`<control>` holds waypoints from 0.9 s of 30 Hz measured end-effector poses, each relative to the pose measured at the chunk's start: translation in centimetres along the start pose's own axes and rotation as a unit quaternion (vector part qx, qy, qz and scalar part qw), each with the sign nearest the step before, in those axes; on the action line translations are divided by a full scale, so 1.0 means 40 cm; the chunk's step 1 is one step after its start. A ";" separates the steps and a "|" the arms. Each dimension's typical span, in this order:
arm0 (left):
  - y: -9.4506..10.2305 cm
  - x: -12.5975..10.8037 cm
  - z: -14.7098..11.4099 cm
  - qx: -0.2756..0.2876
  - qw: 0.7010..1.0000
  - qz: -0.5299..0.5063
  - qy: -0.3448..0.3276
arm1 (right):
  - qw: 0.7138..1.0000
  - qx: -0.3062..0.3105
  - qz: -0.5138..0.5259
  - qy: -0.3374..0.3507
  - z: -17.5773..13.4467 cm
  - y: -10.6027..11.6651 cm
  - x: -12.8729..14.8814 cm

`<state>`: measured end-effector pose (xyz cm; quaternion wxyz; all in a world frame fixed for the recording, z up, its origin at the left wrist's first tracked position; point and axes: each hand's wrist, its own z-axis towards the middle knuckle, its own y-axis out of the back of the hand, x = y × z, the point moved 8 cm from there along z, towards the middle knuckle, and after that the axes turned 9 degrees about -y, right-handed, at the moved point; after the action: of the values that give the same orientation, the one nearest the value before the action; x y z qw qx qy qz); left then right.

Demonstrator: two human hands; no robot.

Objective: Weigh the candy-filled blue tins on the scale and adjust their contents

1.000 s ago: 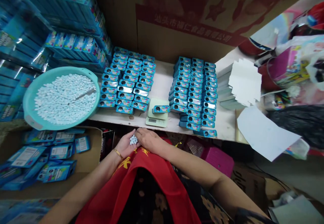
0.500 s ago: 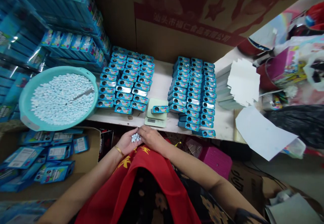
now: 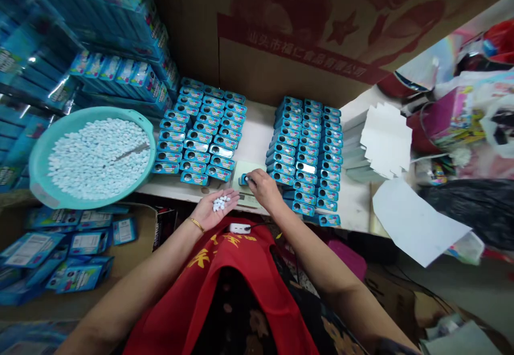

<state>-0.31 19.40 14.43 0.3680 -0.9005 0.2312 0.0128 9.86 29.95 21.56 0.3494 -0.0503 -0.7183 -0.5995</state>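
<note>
My left hand (image 3: pixel 209 209) is turned palm up, cupping a small heap of pale candies (image 3: pixel 220 203). Just right of it, my right hand (image 3: pixel 263 186) reaches over the kitchen scale (image 3: pixel 249 201). Its fingertips pinch together at the opening of a small blue candy tin (image 3: pixel 242 180) lying on the scale, with a pale candy showing at the tips. Most of that tin and part of the scale are hidden by the right hand. To the left, a turquoise basin (image 3: pixel 33 157) holds many more candies and a metal tool (image 3: pixel 132 151).
Rows of blue tins (image 3: pixel 196 157) stand left of the scale and more tins (image 3: pixel 307 159) right of it. A large carton (image 3: pixel 281 55) rises behind. White card pieces (image 3: pixel 387 141) lie at right. An open box (image 3: pixel 136 253) of blue packets is lower left.
My right hand has left the left palm and moved right and up to the tin on the scale. My left hand has shifted slightly up and right, its fingers more spread.
</note>
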 end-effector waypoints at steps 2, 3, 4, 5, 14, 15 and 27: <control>0.015 0.005 -0.007 -0.006 1.000 -0.002 0.000 | 1.000 -0.012 0.025 0.011 -0.005 0.005 0.006; 0.021 0.007 -0.010 -0.008 1.000 -0.003 0.001 | 0.999 -0.023 0.043 0.015 -0.009 0.013 0.008; 0.027 0.008 -0.014 -0.009 1.000 -0.003 0.002 | 0.997 -0.036 0.061 0.017 -0.014 0.025 0.008; 0.033 0.007 -0.018 -0.012 1.000 -0.003 0.002 | 0.996 -0.053 0.076 0.016 -0.020 0.039 0.004; 0.081 0.010 -0.074 -0.003 0.999 0.002 0.033 | 0.988 -0.102 0.115 -0.021 -0.126 0.091 0.010; 0.080 0.019 -0.080 0.002 0.999 0.003 0.044 | 0.993 -0.047 0.106 0.013 -0.139 0.057 0.051; 0.119 0.046 -0.118 -0.046 0.996 0.007 0.074 | 0.958 0.204 -0.089 0.184 -0.201 -0.160 0.258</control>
<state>-1.42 12.51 14.40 0.3077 -0.9134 0.2636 -0.0402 2.53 17.40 22.37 0.4235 0.1966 -0.7502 -0.4681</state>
